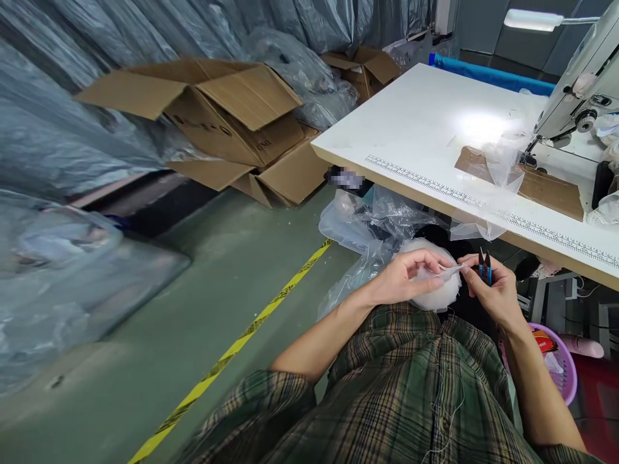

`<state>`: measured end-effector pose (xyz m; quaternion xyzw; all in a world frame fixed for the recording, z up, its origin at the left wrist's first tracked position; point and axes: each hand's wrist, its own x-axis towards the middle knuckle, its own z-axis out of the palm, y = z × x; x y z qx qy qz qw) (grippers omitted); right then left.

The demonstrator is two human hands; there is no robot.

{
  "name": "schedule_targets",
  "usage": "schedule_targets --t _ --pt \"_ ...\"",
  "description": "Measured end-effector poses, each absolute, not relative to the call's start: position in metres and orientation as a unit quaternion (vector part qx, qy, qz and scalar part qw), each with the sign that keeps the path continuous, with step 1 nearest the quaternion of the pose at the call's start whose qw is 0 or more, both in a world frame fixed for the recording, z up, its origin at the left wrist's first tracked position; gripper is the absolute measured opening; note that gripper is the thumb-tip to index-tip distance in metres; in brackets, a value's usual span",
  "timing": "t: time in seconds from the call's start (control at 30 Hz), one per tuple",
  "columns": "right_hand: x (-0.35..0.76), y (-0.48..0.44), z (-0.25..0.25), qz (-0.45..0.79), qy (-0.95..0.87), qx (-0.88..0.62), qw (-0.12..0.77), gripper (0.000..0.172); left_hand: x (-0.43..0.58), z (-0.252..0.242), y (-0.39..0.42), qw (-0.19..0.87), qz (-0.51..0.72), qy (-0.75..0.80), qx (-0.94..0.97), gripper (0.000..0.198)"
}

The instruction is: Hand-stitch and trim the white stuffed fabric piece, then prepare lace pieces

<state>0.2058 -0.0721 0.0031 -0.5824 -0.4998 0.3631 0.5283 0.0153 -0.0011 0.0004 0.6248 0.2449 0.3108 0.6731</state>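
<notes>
Between the hands (400,278), pinched by both, is thin white material (438,298).

The plaid shirt (387,399) is green and tan (pale threads (461,393) trail down its front)

White fabric (434,295), open blue snips (485,273)
</notes>
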Motion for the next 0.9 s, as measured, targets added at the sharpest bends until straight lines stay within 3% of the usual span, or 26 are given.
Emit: schedule_targets --t 0.13,0.23,0.33,0.47,0.63,0.77,0.9 --pt "0.205 -0.074 0.011 0.334 -0.577 -0.564 0.487 0.018 0.024 0.003 0.005 0.820 0.183 0.239 0.488 0.061" --pt "0.204 -0.075 0.017 0.286 -0.624 -0.549 0.477 0.015 0.033 0.005 0.012 0.858 0.128 0.244 0.433 0.063" --pt "0.204 -0.075 0.018 0.271 -0.625 -0.552 0.481 0.015 0.035 0.010 0.017 0.847 0.123 0.242 0.457 0.054" --pt "0.206 -0.076 0.015 0.284 -0.605 -0.560 0.490 0.030 0.029 0.017 0.024 0.801 0.152 0.255 0.520 0.045" --pt "0.206 -0.077 0.015 0.310 -0.578 -0.571 0.493 0.020 0.028 0.022 0.027 0.739 0.196 0.256 0.592 0.032" --pt "0.206 -0.078 0.014 0.342 -0.549 -0.587 0.488 0.033 0.033 0.023 0.023 0.700 0.266 0.278 0.602 0.033" --pt "0.207 -0.079 0.011 0.357 -0.532 -0.590 0.491 0.037 0.036 0.024 0.018 0.717 0.235 0.266 0.600 0.040"
